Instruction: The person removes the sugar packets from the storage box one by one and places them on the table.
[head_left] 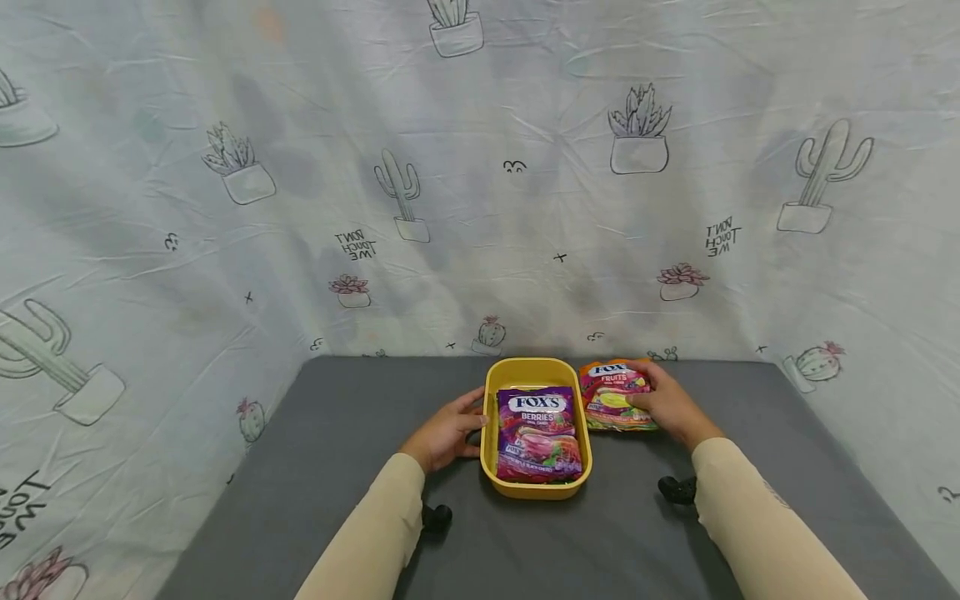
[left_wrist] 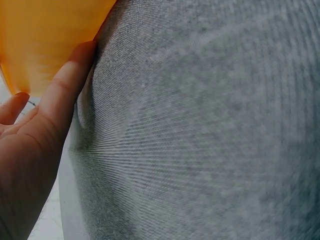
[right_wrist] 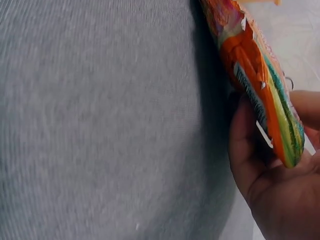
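One purple packet point(head_left: 538, 446) inside yellow tub point(head_left: 536, 492)

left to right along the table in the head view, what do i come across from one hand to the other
left hand → yellow tray with the purple Fox's Berries packet in it → orange Fox's Fruits packet → right hand

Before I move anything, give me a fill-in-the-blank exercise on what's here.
The ____ grip holds the Fruits packet.
The tray is coloured ____.
On the purple packet inside the tray, the word just below Fox's is ____.
The tray stands to the ____ of the Fruits packet.
Missing words: right; yellow; Berries; left.
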